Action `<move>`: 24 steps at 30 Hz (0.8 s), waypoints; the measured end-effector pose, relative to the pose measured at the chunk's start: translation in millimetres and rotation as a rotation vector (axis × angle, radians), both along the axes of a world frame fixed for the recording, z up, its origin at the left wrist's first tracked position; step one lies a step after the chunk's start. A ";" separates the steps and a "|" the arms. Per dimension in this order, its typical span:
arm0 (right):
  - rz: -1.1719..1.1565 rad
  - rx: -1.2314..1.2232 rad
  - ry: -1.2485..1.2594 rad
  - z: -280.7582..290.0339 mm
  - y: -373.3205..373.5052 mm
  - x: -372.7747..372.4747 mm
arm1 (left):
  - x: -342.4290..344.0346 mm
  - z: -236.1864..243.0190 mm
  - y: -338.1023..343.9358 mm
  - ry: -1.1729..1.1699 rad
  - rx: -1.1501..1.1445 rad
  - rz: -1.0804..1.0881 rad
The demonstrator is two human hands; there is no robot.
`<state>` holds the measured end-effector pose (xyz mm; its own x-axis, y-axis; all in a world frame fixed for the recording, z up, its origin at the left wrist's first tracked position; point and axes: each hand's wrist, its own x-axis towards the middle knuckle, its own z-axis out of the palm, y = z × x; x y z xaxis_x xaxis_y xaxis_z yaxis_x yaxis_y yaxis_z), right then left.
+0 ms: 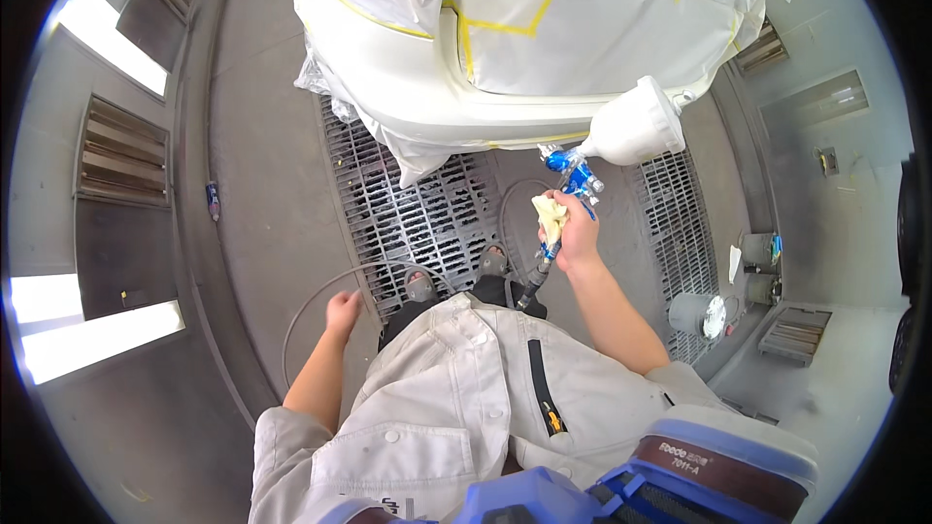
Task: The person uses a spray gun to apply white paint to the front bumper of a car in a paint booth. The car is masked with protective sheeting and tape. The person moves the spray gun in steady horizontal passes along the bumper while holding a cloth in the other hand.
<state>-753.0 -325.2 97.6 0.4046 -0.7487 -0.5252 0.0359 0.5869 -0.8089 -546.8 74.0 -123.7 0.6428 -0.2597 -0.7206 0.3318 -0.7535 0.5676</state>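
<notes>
My right hand (575,230) is wrapped round the grip of a blue and silver spray gun (575,175). A large white paint cup (636,124) sits on the gun, tilted toward the right. A crumpled cream cloth (550,217) is pinched in the same hand. From the grip's lower end, a dark hose fitting (534,281) runs down toward my body. Off to the left, my left hand (343,313) hangs low in a loose fist, with nothing showing in it. Ahead is a white car body (408,102), its upper part masked with white sheeting (602,24) and yellow tape.
A thin air hose (309,306) loops over the floor by my feet. Metal floor gratings (413,209) lie beneath the car's near edge. A paint-spattered bucket (694,315) stands at right, near the wall. A small bottle-like item (213,201) lies at left. Part of a respirator (709,466) fills the lower edge.
</notes>
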 end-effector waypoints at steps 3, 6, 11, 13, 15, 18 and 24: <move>-0.018 0.003 -0.033 -3.8 7.6 4.7 | -6.4 -50.5 147.8 0.179 0.104 0.438; -0.017 -0.002 -0.044 -5.7 11.4 10.4 | -35.2 -63.5 231.0 0.079 0.214 0.547; -0.006 0.001 -0.059 -2.1 17.1 24.9 | -57.1 -64.6 250.2 0.241 -0.008 0.777; 0.007 0.005 -0.017 -0.5 21.2 31.4 | -53.5 -65.8 238.3 0.258 -0.062 0.674; 0.008 -0.008 -0.016 0.3 24.6 37.5 | -47.9 -69.7 216.1 0.212 0.007 0.546; 0.007 -0.018 0.021 2.2 28.1 42.8 | -39.6 -65.1 183.8 0.089 -0.033 0.362; 0.035 -0.020 0.018 5.1 33.5 45.4 | -18.1 -47.0 163.5 0.069 -0.099 0.280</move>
<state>-707.5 -291.6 102.7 0.4217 -0.7446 -0.5174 0.0008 0.5709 -0.8210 -564.9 237.5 -170.7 0.6498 -0.1507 -0.7450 0.5589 -0.5696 0.6027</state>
